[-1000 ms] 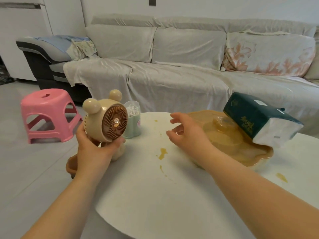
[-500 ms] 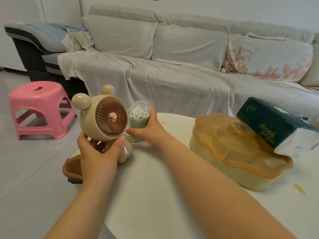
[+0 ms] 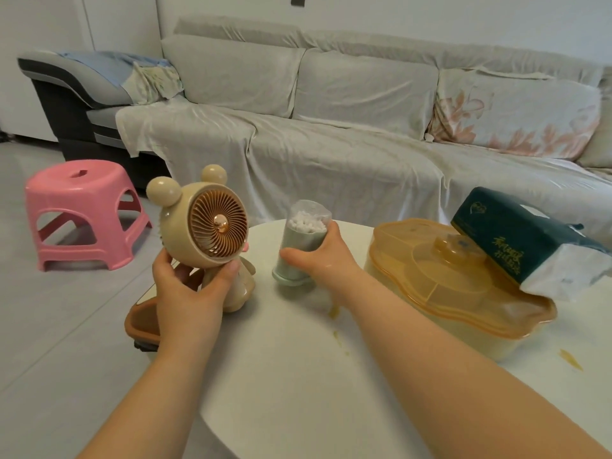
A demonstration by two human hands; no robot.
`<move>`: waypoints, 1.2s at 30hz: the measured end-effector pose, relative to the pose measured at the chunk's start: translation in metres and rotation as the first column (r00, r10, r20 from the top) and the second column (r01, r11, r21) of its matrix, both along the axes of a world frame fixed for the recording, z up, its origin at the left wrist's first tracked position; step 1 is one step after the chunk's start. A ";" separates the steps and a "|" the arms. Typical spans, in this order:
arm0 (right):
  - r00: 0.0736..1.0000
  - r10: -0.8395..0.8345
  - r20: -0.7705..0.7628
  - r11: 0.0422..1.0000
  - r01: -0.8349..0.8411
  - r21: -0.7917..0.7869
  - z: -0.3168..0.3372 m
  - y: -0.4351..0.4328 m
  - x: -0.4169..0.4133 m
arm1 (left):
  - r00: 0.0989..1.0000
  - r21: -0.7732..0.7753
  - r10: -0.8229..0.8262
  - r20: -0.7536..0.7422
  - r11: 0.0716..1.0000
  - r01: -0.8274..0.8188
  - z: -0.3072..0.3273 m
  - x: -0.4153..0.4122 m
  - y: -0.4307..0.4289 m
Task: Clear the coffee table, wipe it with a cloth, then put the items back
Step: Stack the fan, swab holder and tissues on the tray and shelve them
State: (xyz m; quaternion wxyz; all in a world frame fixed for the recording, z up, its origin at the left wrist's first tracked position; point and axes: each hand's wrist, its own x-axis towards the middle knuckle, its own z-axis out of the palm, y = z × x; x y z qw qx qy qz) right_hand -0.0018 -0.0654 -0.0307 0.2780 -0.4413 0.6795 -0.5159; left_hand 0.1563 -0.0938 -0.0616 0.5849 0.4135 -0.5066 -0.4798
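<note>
My left hand (image 3: pixel 188 289) grips a beige bear-shaped desk fan (image 3: pixel 205 226) at its neck, over the left edge of the white coffee table (image 3: pixel 298 385). My right hand (image 3: pixel 318 256) is closed around a pale green cotton-swab jar (image 3: pixel 303 243) with a clear lid, tilted and lifted slightly off the table. To the right stands an amber-lidded snack box (image 3: pixel 440 293) with a dark green tissue pack (image 3: pixel 526 240) lying on it. Yellow spill spots (image 3: pixel 571 359) mark the tabletop.
A pink plastic stool (image 3: pixel 82 213) stands on the floor at left. A brown bin (image 3: pixel 142 323) sits below the table's left edge. A grey covered sofa (image 3: pixel 331 134) runs along behind the table.
My right hand reached left from the snack box, closed on the swab jar and has tipped it up off the table. The fan stays held in my left hand.
</note>
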 end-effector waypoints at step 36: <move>0.612 -0.196 -0.766 0.750 0.597 0.285 0.090 0.098 -0.114 | 0.798 0.386 -0.560 0.222 0.802 0.456 0.077 -0.175 0.050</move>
